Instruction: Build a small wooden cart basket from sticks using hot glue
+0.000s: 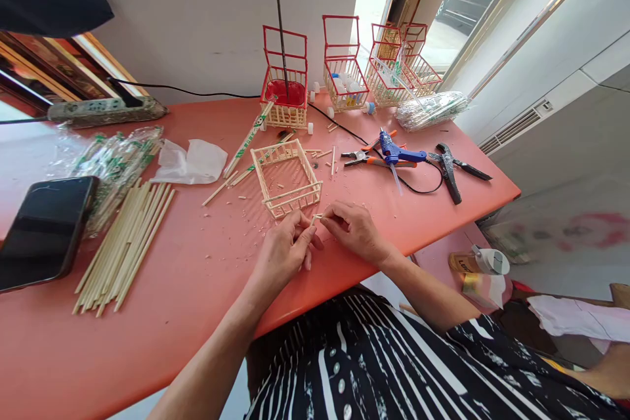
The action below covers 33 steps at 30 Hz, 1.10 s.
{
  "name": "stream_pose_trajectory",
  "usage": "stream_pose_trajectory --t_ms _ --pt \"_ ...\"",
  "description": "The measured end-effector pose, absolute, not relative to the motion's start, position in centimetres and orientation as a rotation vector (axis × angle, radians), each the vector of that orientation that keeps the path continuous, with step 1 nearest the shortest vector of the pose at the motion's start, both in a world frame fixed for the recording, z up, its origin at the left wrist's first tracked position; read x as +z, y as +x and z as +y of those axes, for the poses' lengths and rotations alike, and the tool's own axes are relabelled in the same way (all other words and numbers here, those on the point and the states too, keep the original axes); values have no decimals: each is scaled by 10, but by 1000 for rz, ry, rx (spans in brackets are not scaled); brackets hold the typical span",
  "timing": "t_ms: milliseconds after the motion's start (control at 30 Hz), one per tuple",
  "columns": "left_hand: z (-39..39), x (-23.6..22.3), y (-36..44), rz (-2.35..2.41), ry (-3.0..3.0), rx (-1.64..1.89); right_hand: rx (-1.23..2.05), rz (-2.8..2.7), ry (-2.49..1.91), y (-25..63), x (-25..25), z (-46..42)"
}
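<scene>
My left hand [288, 243] and my right hand [355, 230] meet near the table's front edge. Both pinch at short pieces of thin wooden stick [317, 216], one crossing toward the other between the fingertips. Whether the pieces are joined cannot be told at this size. Just beyond my left hand stands a small open frame of pale wooden sticks [306, 199], with upright bars along its sides. Wood crumbs and cut stick ends lie around it. Farther right rest a blue glue gun [396, 151], orange-handled pliers [361, 157] and black-handled cutters [449, 174].
Small red-trimmed stick carts [286, 119] line the wall. Left lie a bundle of bare sticks [123, 246], wrapped chopsticks [115, 157], a phone [46, 226], a white plastic bag [191, 161] and a power strip [105, 108]. A black cable [339, 128] runs past the tools.
</scene>
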<state>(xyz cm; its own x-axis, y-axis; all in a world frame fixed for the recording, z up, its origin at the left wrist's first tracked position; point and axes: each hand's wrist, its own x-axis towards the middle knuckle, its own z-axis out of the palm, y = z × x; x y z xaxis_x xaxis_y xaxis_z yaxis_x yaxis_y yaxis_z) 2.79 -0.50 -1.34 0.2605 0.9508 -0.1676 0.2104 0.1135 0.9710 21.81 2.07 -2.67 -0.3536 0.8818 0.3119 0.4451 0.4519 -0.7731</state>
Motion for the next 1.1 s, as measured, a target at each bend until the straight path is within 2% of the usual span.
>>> stream_pose_trajectory --t_ms 1100 --pt "-5 -17 27 1188 1387 793 737 -1967 -1086 218 -29 21"
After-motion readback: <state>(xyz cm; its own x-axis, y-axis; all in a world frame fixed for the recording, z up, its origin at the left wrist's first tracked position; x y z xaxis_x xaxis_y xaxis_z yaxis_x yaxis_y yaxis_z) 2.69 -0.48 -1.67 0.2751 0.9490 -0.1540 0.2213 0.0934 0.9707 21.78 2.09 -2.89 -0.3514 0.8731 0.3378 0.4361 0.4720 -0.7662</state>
